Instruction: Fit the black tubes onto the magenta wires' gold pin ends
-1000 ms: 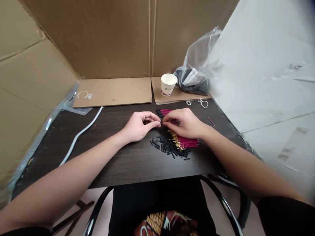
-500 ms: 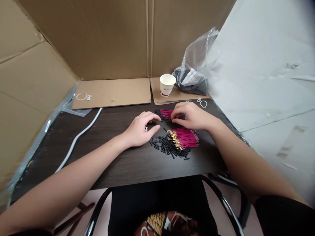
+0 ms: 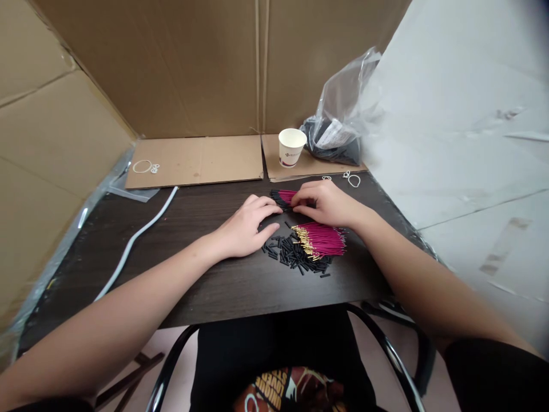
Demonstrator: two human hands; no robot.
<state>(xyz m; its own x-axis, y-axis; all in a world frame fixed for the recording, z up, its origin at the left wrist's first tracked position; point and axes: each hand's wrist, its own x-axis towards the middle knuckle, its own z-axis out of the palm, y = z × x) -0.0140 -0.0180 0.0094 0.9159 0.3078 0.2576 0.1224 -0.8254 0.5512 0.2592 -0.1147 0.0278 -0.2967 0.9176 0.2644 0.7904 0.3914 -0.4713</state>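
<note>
On the dark table [image 3: 206, 274], my left hand [image 3: 247, 226] lies palm down with its fingers stretched toward a small bundle of magenta wires with black ends [image 3: 283, 198]. My right hand [image 3: 326, 202] rests on the same bundle, fingers curled and pinching its right part. Just in front of my right hand lies a larger pile of magenta wires with gold tips [image 3: 321, 239]. Beside that pile, several short black tube pieces [image 3: 291, 257] are scattered near my left fingertips.
A white paper cup [image 3: 291, 147] and a clear plastic bag with dark contents [image 3: 338, 126] stand at the back on cardboard sheets [image 3: 197, 160]. White rings [image 3: 355, 181] lie at the back right, more rings [image 3: 144, 167] back left. A white cord [image 3: 137, 237] runs along the left. Cardboard walls enclose the table.
My right hand moved from the near wire pile back to the far small bundle. My left hand shifted slightly forward and flattened its fingers toward that bundle.
</note>
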